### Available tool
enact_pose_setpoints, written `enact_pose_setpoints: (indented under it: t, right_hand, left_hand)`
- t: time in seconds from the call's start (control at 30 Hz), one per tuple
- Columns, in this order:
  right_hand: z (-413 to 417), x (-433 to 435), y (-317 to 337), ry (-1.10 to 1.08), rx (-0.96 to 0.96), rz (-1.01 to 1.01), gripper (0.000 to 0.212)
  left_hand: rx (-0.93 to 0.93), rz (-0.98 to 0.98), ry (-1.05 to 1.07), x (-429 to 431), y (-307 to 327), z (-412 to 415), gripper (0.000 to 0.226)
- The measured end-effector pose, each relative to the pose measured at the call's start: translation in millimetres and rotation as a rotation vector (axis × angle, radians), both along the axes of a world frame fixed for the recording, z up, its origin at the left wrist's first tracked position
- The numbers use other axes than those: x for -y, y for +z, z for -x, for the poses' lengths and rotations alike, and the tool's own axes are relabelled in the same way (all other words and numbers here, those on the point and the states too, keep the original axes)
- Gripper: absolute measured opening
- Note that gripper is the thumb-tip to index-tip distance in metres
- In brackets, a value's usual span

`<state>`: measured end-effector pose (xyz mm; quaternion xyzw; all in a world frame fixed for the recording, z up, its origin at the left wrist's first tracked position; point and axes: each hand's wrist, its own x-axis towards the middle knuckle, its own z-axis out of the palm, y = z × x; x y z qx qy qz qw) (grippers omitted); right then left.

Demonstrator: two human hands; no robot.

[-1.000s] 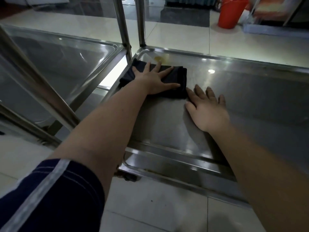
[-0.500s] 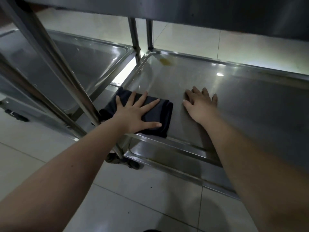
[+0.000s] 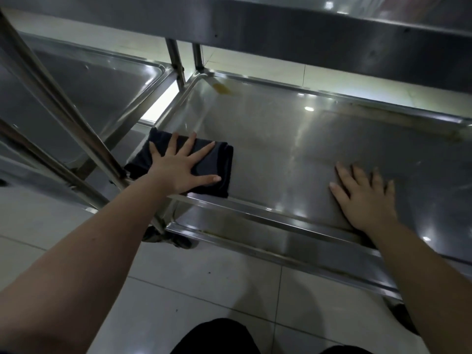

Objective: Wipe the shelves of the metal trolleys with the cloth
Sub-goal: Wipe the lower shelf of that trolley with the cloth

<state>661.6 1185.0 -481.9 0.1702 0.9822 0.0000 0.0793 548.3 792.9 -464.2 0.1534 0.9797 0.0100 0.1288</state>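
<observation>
A folded dark cloth (image 3: 219,169) lies at the near left corner of a steel trolley shelf (image 3: 293,139). My left hand (image 3: 182,167) presses flat on the cloth with its fingers spread. Further right, my right hand (image 3: 365,198) rests flat on the bare shelf near its front rim, well apart from the cloth. A yellow stain (image 3: 221,88) marks the far left corner of the shelf.
An upper shelf (image 3: 332,29) overhangs the top of the view. A second trolley (image 3: 84,93) stands to the left, its slanted posts (image 3: 63,108) close to my left forearm. A caster (image 3: 173,240) sits under the near corner. Tiled floor lies in front.
My left hand dragged the cloth from the far left corner back to the near left corner. My right hand slid to the right along the shelf. The view dropped beneath the upper shelf.
</observation>
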Motion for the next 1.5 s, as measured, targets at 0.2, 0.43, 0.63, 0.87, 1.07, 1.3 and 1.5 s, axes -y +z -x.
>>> enact_pose_setpoints:
  t: [0.2, 0.43, 0.63, 0.87, 1.07, 1.3, 1.5]
  right_hand:
    - [-1, -4, -2, -0.003, -0.039, 0.042, 0.056]
    - [-1, -10, -3, -0.018, -0.089, 0.104, 0.053]
    - [3, -6, -1, -0.037, -0.084, 0.065, 0.054]
    - [21, 71, 11, 0.212, -0.021, 0.097, 0.055]
    - [21, 71, 7, 0.198, -0.030, 0.112, 0.054]
    - [22, 75, 5, 0.215, -0.033, 0.073, 0.055]
    - [25, 71, -3, 0.208, -0.044, 0.064, 0.074]
  left_hand:
    - [0.010, -0.082, -0.205, -149, 0, -53, 0.100]
    - [-0.051, -0.131, -0.070, -99, -6, -35, 0.095]
    - [0.005, -0.025, 0.101, -12, 4, -1, 0.099]
    - [0.012, -0.039, 0.082, -14, 1, -3, 0.100]
    - [-0.018, -0.051, 0.055, 9, 0, 12, 0.102]
    - [-0.029, -0.040, 0.069, -24, 2, 80, 0.103]
    - [-0.027, -0.079, -0.027, -153, 4, 122, 0.094]
